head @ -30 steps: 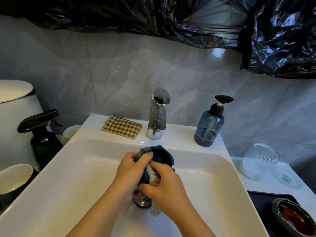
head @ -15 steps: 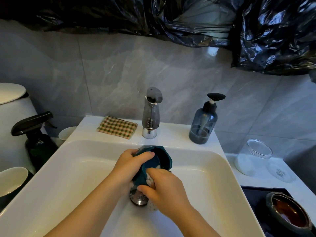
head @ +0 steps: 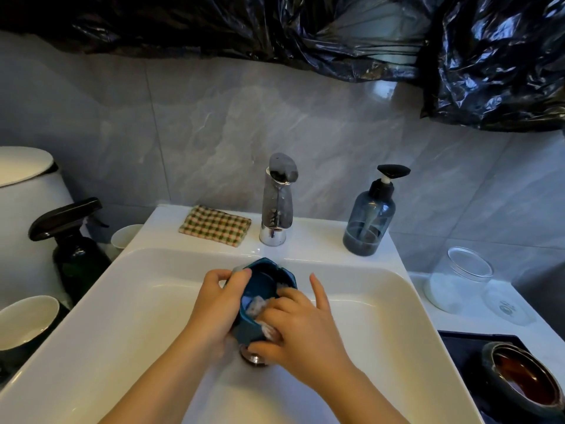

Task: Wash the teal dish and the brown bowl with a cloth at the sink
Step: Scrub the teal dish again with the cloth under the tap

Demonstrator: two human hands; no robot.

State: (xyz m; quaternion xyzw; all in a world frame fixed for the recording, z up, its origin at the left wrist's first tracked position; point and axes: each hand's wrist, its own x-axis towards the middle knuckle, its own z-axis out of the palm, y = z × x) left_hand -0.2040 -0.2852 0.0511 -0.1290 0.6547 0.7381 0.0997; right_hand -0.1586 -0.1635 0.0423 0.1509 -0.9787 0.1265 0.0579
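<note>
Over the white sink (head: 128, 307), my left hand (head: 218, 301) grips the teal dish (head: 263, 284) by its left rim, tilted with its opening facing me. My right hand (head: 301, 327) pinches a pale wet cloth (head: 256, 305) against the dish, fingers inside the bowl and thumb under its lower edge, with the index finger sticking out straight. The cloth is mostly hidden by my fingers. The brown bowl (head: 526, 384) stands on a dark tray at the lower right, apart from both hands.
A chrome tap (head: 278, 200) stands behind the basin, with a folded checked cloth (head: 215, 224) to its left and a soap pump bottle (head: 370, 215) to its right. The drain (head: 253, 359) lies under my hands. A spray bottle (head: 70, 240), cups and a glass jar (head: 458, 280) flank the sink.
The dish has turned so its opening faces me more. My right hand moved the cloth from the outer wall into the bowl, and its index finger has straightened.
</note>
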